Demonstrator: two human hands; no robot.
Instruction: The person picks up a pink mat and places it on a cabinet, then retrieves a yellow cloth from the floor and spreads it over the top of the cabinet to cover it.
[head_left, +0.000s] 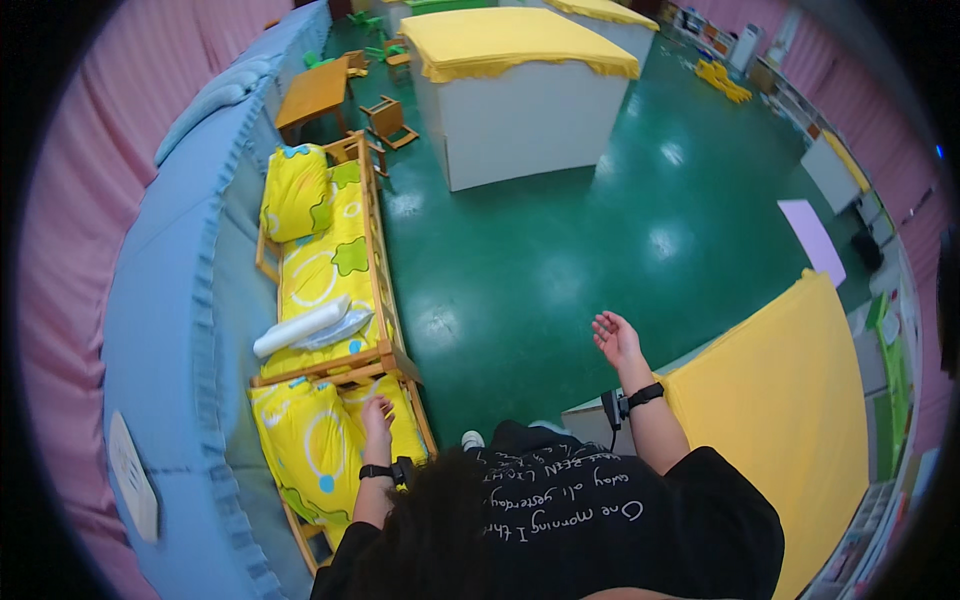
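My right hand [616,338] is held out over the green floor, palm turned up and fingers loosely spread, with nothing in it. Lower down on the left, my left hand [377,416] hangs above the nearer cot, its fingers stretched out and holding nothing. Beneath it lies a bunched yellow patterned quilt [315,440]. On the farther cot, a white roll [302,326] rests on a yellow patterned mattress [312,272], beside a clear plastic-looking piece [338,328]. A plump yellow pillow [297,193] sits at that cot's far end. Both my wrists wear black bands.
Blue-covered furniture [165,300] runs along the left, with a white flat board [133,475] on it. A yellow-topped block [525,110] stands ahead; another yellow cover [780,420] is close on my right. A wooden table [314,92] and tipped chair [388,122] are farther back. Green floor [520,270] lies between.
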